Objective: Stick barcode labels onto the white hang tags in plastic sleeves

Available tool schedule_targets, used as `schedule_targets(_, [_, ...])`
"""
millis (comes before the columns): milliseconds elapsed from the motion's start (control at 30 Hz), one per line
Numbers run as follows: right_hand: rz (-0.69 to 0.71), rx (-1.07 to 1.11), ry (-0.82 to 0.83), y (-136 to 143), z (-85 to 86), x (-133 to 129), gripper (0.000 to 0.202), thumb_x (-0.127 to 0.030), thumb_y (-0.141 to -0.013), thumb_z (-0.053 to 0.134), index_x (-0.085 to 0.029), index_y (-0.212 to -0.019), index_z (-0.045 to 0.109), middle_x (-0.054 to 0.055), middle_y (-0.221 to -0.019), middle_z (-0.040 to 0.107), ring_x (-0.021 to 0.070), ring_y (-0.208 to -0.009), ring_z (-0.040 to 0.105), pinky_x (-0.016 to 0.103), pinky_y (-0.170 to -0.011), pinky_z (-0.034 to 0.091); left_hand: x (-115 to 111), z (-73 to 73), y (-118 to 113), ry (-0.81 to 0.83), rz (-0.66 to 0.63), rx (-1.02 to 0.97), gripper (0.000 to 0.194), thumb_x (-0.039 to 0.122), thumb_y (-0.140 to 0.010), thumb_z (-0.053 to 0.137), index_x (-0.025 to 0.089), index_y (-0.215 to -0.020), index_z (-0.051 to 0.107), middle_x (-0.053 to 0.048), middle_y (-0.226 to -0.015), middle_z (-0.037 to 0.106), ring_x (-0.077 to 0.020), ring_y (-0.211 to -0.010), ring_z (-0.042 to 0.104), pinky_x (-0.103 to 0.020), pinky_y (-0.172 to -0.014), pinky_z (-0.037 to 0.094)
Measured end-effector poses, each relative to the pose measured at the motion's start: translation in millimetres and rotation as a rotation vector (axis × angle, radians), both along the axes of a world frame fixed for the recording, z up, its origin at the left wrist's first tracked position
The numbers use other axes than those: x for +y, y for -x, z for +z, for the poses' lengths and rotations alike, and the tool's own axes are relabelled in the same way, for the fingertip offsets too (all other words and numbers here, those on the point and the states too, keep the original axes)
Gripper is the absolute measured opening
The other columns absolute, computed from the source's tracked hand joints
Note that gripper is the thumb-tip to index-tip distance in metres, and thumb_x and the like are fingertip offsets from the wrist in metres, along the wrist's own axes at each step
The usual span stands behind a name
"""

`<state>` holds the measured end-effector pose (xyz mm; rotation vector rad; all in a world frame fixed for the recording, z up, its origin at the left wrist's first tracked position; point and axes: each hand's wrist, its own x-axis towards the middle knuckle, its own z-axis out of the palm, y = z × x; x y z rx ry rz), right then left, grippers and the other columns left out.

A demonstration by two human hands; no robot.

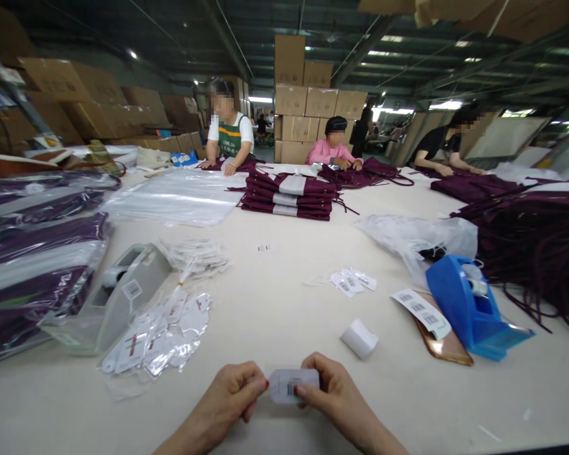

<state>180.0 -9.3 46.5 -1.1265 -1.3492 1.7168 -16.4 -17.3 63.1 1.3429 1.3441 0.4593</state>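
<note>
White barcode label [293, 384] lies crosswise between both hands, left hand [230, 390] and right hand [329, 392] each pinching one end above the bench [284, 297].

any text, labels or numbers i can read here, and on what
No text here can be read.
Barcode tag held between left hand and right hand: bars only, print blurred.
Barcode strip by the blue tape dispenser: too small.
Sticker on the grey tape dispenser: too small.
Green apron: lettering blurred.
</note>
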Motion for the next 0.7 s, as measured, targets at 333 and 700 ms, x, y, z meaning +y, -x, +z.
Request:
schedule_targets(333, [-0.219, 0.153, 0.125, -28.9, 11.3, 10.4, 0.036, -0.037, -0.059, 0.077, -0.016, -0.074, 0.051, 0.000, -0.060, 0.063, 0.0095, -0.049, 0.054, 0.019, -0.045, 0.033, 10.6, 17.5, 3.5, 0.107, 0.088, -0.249, 0.056, 0.068, -0.069, 0.045, 0.013, -0.073, 0.056, 0.011, -0.037, 0.026, -0.0054, -0.039, 0.014, -0.024, -0.043, 0.010])
schedule_targets(700, [-0.756, -0.672, -0.139, -116.1, 53.9, 96.6, 0.057, -0.054, -0.055, 0.066, -0.014, -0.096, 0.058, 0.015, -0.085, 0.065, 0.0284, -0.071, 0.063, 0.039, -0.058, 0.048, 57.7, 10.9, 2.6, -0.368, 0.219, 0.249, 0.021, 0.029, -0.079, 0.048, 0.017, -0.091, 0.061, -0.002, -0.077, 0.062, -0.0126, -0.068, 0.057, -0.024, -0.065, 0.045])
